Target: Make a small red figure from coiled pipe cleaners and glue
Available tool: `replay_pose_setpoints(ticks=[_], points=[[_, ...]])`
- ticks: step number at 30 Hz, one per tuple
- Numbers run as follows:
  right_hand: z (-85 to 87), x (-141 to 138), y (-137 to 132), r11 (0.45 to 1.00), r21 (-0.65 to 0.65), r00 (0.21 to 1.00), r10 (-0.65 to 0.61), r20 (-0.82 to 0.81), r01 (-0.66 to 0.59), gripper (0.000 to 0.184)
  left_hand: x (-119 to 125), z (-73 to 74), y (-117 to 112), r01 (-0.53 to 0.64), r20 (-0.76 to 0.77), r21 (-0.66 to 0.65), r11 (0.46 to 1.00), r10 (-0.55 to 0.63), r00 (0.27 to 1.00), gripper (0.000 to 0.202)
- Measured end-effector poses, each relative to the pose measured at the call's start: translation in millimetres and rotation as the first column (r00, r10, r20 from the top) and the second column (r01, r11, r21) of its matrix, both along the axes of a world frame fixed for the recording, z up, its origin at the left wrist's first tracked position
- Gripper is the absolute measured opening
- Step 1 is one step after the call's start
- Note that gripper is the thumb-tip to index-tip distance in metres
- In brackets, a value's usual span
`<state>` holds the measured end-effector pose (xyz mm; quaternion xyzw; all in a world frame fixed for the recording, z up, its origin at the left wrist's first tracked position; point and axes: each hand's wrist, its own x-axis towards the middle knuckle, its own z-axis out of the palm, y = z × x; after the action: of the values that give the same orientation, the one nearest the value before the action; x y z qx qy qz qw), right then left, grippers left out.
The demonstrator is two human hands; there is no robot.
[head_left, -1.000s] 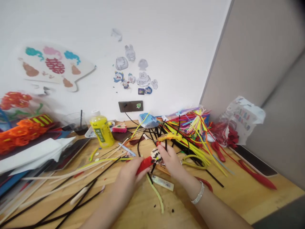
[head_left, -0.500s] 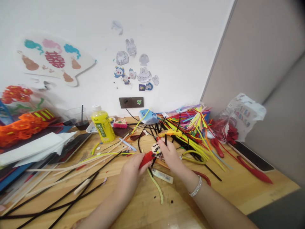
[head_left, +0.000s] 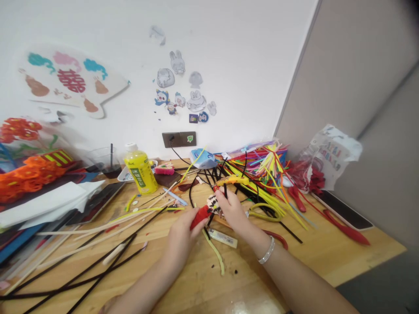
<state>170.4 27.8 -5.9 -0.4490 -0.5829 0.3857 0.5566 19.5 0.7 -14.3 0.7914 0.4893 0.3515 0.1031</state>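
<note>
My left hand [head_left: 181, 231] is closed around the red part of a small fuzzy figure [head_left: 200, 217]. The figure's upper end is white with black marks and looks like pipe cleaner work. My right hand [head_left: 233, 211] pinches at that white end, and a short black pipe cleaner [head_left: 225, 191] stands up by its fingertips. Just beyond the right fingers lies a yellow-orange object [head_left: 234, 180] whose kind I cannot make out. Below the hands are a white labelled stick [head_left: 223, 238] and a pale yellow pipe cleaner [head_left: 216, 255]. The fingers partly hide the figure.
A yellow drink bottle [head_left: 141, 169] stands at the back. Bundled colourful pipe cleaners [head_left: 262, 163] lie at the back right, near a clear bag [head_left: 332, 159] and a phone [head_left: 343, 211]. Long black pipe cleaners [head_left: 94, 257] cross the left side. Papers [head_left: 49, 203] are at far left.
The view has shifted slightly, so the wall and table items sit a little further left. Both hands keep their hold on the figure, with hardly any visible movement.
</note>
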Motion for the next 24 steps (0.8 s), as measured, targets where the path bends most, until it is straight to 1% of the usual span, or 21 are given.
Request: replay_pose_setpoints(ticks=[1, 4, 5, 8, 9, 11, 13, 16, 18, 21, 24], points=[[1.2, -0.2, -0.1, 1.000, -0.021, 1.000, -0.005, -0.013, 0.005, 0.026, 0.4, -0.3, 0.2, -0.003, -0.008, 0.004, 1.000, 0.003, 1.000, 0.022], [3.0, -1.3, 0.1, 0.992, -0.129, 0.998, -0.021, -0.067, 0.012, 0.027, 0.7, -1.5, 0.4, -0.035, -0.038, 0.079, 0.996, 0.038, 0.999, 0.027], [2.9, -1.5, 0.3, 0.991, -0.137, 0.997, -0.020, -0.071, 0.010, 0.027, 0.6, -1.6, 0.3, -0.043, -0.030, 0.076, 0.996, 0.046, 0.998, 0.027], [1.2, -1.1, 0.6, 0.999, -0.052, 1.000, -0.015, -0.027, 0.013, 0.026, 0.3, -0.9, 0.4, -0.023, 0.004, -0.003, 1.000, 0.023, 1.000, 0.023], [0.4, -0.9, 0.8, 0.999, -0.038, 1.000, -0.011, -0.020, 0.010, 0.025, 0.2, -0.5, 0.6, -0.014, 0.001, -0.004, 1.000, 0.014, 1.000, 0.022], [-1.0, -0.9, 1.4, 0.998, -0.066, 0.999, 0.005, -0.032, -0.007, 0.025, 0.0, -0.4, 1.2, -0.011, -0.019, 0.032, 0.999, 0.011, 1.000, 0.023], [-1.4, -1.1, 2.2, 0.995, -0.093, 0.999, 0.015, -0.039, -0.018, 0.026, 0.3, -1.6, 2.0, -0.022, -0.018, 0.028, 0.999, 0.023, 1.000, 0.024], [0.6, -0.5, 2.5, 1.000, -0.026, 1.000, -0.017, 0.012, 0.017, 0.025, 0.4, -5.7, 3.5, -0.029, -0.010, -0.022, 0.999, 0.028, 1.000, 0.023], [3.1, 0.6, 1.9, 1.000, -0.009, 0.999, -0.016, 0.045, 0.017, 0.025, -0.7, -8.8, 4.6, -0.034, -0.050, 0.025, 0.999, 0.036, 0.998, 0.024], [6.6, 1.9, 0.5, 1.000, -0.018, 0.997, 0.004, 0.081, -0.003, 0.024, -2.4, -10.8, 5.9, -0.036, -0.113, 0.108, 0.993, 0.048, 0.992, 0.025], [8.2, 1.0, -0.1, 0.999, -0.030, 0.999, -0.016, 0.047, 0.018, 0.024, -1.5, -10.0, 5.5, -0.048, -0.087, 0.087, 0.995, 0.056, 0.995, 0.023]])
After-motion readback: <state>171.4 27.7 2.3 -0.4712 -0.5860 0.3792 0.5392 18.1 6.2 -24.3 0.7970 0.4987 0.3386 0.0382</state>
